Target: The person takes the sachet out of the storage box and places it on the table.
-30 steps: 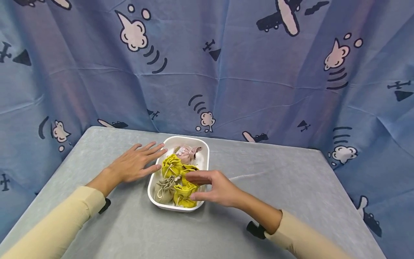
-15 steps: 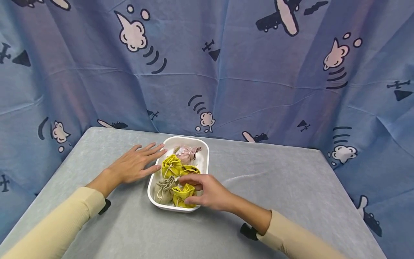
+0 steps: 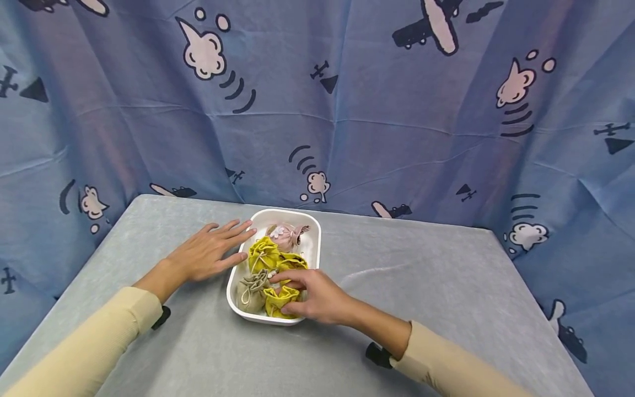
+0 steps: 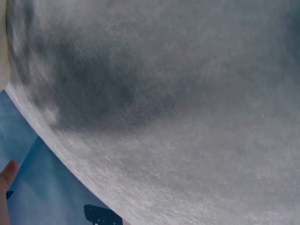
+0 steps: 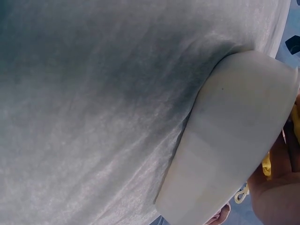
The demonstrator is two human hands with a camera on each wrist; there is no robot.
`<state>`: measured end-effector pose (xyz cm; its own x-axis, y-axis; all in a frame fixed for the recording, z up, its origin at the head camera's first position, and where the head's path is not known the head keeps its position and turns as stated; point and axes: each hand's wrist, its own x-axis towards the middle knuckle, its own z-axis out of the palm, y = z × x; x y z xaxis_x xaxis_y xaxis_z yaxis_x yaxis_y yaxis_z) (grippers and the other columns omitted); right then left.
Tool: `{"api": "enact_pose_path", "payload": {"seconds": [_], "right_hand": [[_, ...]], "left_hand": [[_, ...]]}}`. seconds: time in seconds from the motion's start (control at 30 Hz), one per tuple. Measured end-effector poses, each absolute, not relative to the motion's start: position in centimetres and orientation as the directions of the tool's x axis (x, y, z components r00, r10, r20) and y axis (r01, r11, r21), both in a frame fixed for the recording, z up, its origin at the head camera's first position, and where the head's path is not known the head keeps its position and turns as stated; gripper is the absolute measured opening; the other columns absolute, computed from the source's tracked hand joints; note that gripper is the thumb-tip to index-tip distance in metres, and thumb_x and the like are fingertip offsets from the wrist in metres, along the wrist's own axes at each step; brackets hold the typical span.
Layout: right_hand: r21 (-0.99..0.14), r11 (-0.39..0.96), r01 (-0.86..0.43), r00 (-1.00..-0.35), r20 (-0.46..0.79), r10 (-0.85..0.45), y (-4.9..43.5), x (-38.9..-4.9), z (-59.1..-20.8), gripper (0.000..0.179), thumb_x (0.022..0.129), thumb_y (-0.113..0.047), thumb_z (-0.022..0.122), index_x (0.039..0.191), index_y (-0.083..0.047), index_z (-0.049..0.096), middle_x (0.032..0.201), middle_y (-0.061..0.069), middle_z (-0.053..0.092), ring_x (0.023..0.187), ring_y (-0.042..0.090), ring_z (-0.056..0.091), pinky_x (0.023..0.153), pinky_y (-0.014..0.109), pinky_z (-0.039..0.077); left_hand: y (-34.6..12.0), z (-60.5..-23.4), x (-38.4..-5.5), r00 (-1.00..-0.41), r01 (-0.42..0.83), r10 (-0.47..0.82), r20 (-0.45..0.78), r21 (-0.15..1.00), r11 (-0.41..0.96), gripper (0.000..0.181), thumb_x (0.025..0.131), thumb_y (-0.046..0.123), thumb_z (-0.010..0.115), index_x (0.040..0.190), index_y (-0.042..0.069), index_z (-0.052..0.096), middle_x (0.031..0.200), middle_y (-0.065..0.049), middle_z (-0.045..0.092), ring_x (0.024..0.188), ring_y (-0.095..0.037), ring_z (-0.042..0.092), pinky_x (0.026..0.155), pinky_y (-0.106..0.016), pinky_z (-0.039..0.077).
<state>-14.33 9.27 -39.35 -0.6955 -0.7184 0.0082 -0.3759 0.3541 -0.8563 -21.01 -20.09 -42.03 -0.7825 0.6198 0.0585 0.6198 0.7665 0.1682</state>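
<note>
A white tray (image 3: 317,234) holds several small drawstring pouches. My right hand (image 3: 324,298) reaches over its right rim, thumb and fingers curled about the yellow pouch (image 3: 278,300) at the near right. Part of that pouch is hidden behind the fingers. A second yellow pouch (image 3: 292,261) lies just beyond these fingers, and a third yellow pouch (image 3: 263,255) is to its left. Near left sits a grey-beige pouch (image 3: 252,292); a pink pouch (image 3: 285,236) with a white flower lies at the far end. My left hand (image 3: 205,252) spreads straight fingers at the tray's left rim.
The tray stands on a grey cloth-covered table (image 3: 421,275). Behind the table hangs a blue curtain (image 3: 377,143) printed with planes and clouds. The tray's tall outer wall (image 5: 225,136) fills much of the right wrist view.
My right hand has moved left and down into the tray, its thumb and fingers closing in around the near right yellow pouch. The left hand has stayed in place.
</note>
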Motion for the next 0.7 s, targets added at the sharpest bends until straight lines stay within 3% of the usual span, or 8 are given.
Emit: {"api": "enact_pose_path", "payload": {"seconds": [0.3,0.47,0.7], "right_hand": [[-0.840,0.381,-0.387,-0.737,0.033,-0.675,9.2,-14.1,-39.0,0.045,0.082,0.004,0.077,0.125,-0.004,0.067,0.118,0.011,0.071,0.099,0.012,0.071,0.086,0.027,0.054],[-0.816,0.415,-0.402,-0.756,0.040,-0.654,9.2,-14.0,-38.5,0.043,0.081,0.004,0.077,0.122,-0.005,0.068,0.109,0.005,0.074,0.097,0.010,0.071,0.089,0.025,0.052],[-0.773,0.435,-0.461,-0.749,0.076,-0.658,9.4,-13.8,-37.8,0.040,0.081,0.003,0.077,0.120,-0.006,0.069,0.113,0.004,0.074,0.095,0.007,0.071,0.090,0.028,0.052]], "left_hand": [[-20.1,-42.0,-21.0,-0.780,0.624,0.623,0.065,0.170,0.763,0.064,0.103,0.053,0.042,0.158,0.021,0.032,0.163,-0.001,0.027,0.148,-0.030,0.027,0.110,-0.062,0.029],[-20.1,-42.0,-21.0,-0.782,0.621,0.620,0.064,0.165,0.766,0.065,0.103,0.054,0.041,0.158,0.021,0.032,0.163,-0.002,0.027,0.148,-0.031,0.028,0.109,-0.062,0.030],[-20.1,-41.9,-20.9,-0.780,0.623,0.622,0.068,0.173,0.763,0.065,0.103,0.053,0.043,0.157,0.020,0.033,0.162,-0.002,0.027,0.148,-0.031,0.028,0.109,-0.062,0.030]]}}
